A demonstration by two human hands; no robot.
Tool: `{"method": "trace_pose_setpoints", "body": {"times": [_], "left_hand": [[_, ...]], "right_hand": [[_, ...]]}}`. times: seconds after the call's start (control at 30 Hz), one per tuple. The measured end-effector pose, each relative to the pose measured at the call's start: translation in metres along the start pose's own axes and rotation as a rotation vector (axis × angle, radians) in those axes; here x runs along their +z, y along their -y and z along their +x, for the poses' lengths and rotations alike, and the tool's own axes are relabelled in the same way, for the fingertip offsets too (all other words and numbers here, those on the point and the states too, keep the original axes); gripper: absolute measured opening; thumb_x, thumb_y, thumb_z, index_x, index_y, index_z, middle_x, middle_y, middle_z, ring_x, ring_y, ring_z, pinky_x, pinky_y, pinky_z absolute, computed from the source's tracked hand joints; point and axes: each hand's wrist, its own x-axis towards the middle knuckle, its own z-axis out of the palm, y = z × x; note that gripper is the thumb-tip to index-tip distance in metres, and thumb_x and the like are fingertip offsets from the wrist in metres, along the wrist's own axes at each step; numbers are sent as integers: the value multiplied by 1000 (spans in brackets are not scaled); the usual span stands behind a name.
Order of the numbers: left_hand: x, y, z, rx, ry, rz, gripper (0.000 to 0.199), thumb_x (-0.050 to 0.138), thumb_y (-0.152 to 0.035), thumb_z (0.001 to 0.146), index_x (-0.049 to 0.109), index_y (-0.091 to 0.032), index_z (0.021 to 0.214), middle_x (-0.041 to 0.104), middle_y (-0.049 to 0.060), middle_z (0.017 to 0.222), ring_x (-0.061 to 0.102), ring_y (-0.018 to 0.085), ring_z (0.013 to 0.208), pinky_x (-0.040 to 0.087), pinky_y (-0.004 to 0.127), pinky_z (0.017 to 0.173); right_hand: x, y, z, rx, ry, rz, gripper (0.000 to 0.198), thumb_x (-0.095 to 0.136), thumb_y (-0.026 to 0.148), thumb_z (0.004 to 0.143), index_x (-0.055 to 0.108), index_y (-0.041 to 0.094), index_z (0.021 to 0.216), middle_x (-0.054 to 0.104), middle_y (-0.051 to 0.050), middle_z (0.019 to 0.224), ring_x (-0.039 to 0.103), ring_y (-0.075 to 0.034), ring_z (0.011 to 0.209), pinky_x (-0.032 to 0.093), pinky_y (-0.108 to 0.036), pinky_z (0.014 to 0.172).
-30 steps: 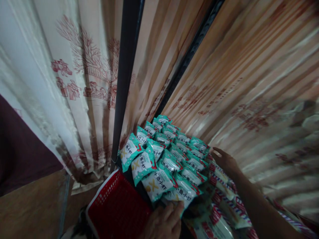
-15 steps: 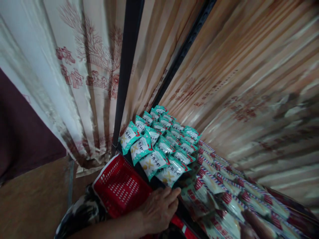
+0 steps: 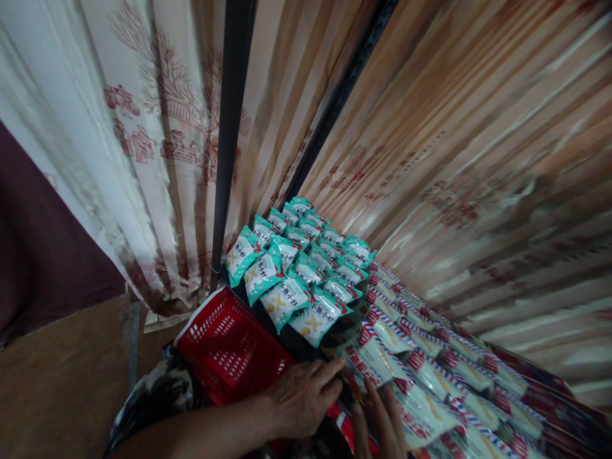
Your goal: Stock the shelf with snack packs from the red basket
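Note:
My left hand (image 3: 303,396) lies over the right rim of a red plastic basket (image 3: 224,341), at the dark shelf edge, with its fingers stretched out and nothing visible in them. My right hand (image 3: 381,426) is at the bottom, fingers apart, against the lower edge of a front-row white packet with red print (image 3: 366,362). Its palm is cut off by the frame. Behind it stand rows of packets with red-and-blue striped edges (image 3: 433,376). Left of these are rows of teal-and-white snack bags (image 3: 287,299) with black lettering.
Printed beige curtains (image 3: 430,146) hang behind and beside the shelf. A dark upright post (image 3: 232,115) rises at the shelf's left corner, and a second post (image 3: 339,102) stands farther back. Below left are the brown floor (image 3: 62,376) and a patterned black-and-white garment (image 3: 157,401).
My right hand has moved left from over the striped packets to the front-row packet near my left hand. The left hand stays at the basket rim. The view has shifted slightly.

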Motion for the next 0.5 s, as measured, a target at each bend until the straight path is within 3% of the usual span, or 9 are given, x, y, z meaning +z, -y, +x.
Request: {"method": "trace_pose_setpoints", "body": {"times": [0.17,0.33,0.5], "left_hand": [[4,3,3,-96,-10,-60,46,49,-21,79,41,-13,124,32,13,144,49,24,113,47,34,90],[10,6,7,-189,20,-120,56,48,-15,77,34,-16,131,28,13,146,49,26,116,51,36,86],[8,7,9,-210,10,-216,59,48,-13,78,30,-18,134,24,14,147,41,26,125,45,35,95]], "right_hand": [[14,6,2,0,3,61,46,40,41,87,44,26,130,37,-9,143,28,-33,134,34,-53,105],[15,0,8,13,51,115,41,43,39,87,47,27,126,38,-10,142,33,-33,132,43,-51,99],[14,-3,15,-22,126,114,39,46,39,86,52,23,121,43,-13,138,40,-32,128,47,-46,95]]}}
